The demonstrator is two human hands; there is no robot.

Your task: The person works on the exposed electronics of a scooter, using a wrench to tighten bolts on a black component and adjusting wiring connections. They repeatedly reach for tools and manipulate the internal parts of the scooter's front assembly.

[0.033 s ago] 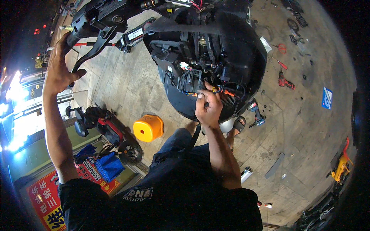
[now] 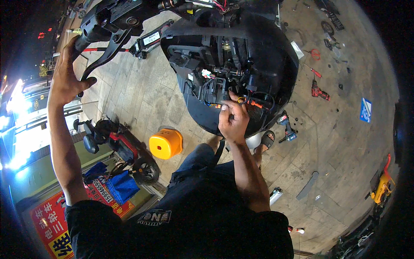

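My left hand (image 2: 64,84) is wrapped around the black handlebar grip (image 2: 82,44) at upper left, its thumb by the curved brake lever (image 2: 108,54). In front of me is the opened black front body of a scooter (image 2: 276,64), with its inner parts and cables exposed. My right hand (image 2: 234,121) reaches into the lower part of it, thumb and forefinger pinched on thin wiring (image 2: 212,105). The fingers partly hide what they hold. Just right of them lie an orange connector (image 2: 256,104) and a looped black cable (image 2: 272,100).
A yellow stool (image 2: 165,143) stands on the tiled floor at left, near a parked red and black scooter (image 2: 123,144). Right of the body lie a cordless drill (image 2: 287,128), a red power tool (image 2: 320,91), red-handled scissors (image 2: 315,54) and a blue-white packet (image 2: 365,109).
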